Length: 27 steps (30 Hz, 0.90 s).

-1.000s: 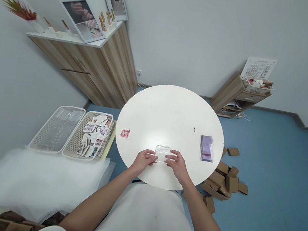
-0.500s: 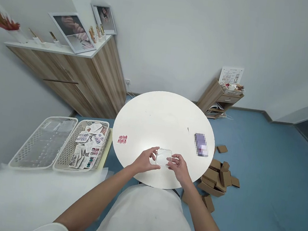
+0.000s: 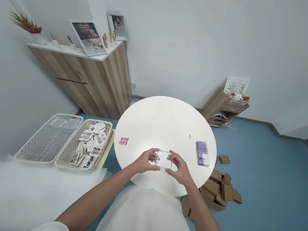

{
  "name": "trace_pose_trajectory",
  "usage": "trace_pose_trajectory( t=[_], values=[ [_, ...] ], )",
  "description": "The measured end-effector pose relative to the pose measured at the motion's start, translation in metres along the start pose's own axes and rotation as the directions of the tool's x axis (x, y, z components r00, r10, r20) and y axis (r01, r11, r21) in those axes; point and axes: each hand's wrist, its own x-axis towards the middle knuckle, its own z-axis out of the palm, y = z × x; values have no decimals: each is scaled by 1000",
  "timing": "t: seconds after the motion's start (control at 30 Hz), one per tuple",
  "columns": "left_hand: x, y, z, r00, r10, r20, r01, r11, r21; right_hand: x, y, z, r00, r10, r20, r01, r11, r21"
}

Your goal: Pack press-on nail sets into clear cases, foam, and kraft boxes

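Note:
A small clear rectangular case (image 3: 164, 159) is held level between my two hands, over the near part of the round white table (image 3: 168, 113). My left hand (image 3: 148, 160) grips its left side, thumb at the near edge and fingers at the far edge. On the right side my right hand (image 3: 178, 167) holds it in the same way. What lies inside the case is too faint to tell. A card with red and pink nail pieces (image 3: 123, 141) rests at the table's left. Toward the right edge lies a purple pixelated item (image 3: 202, 153).
Left of the table, a white basket (image 3: 60, 162) holds many nail cards beside a second perforated container (image 3: 37, 142). Cardboard boxes (image 3: 212, 190) lie on the floor at the right. A wooden cabinet (image 3: 99, 82) and a small shelf (image 3: 214, 104) stand behind.
The fingers of my right hand have shifted from the case's right face to its far and near corners. The view has tilted slightly, moving the surroundings right and down.

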Motion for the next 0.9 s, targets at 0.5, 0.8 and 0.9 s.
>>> trace_pose_trajectory(
  t=[0.5,0.8,0.9],
  values=[
    [-18,1,1,999,-47,26,49,994,-99,1,-4,11,996,85,-6,-81,971,225],
    [-30,-4,-7,962,-273,34,271,924,-270,-14,-8,17,998,57,-2,-56,985,163],
    [-33,-8,-4,966,-256,30,254,928,-274,-14,-11,16,990,139,34,-143,974,177]
  ],
)
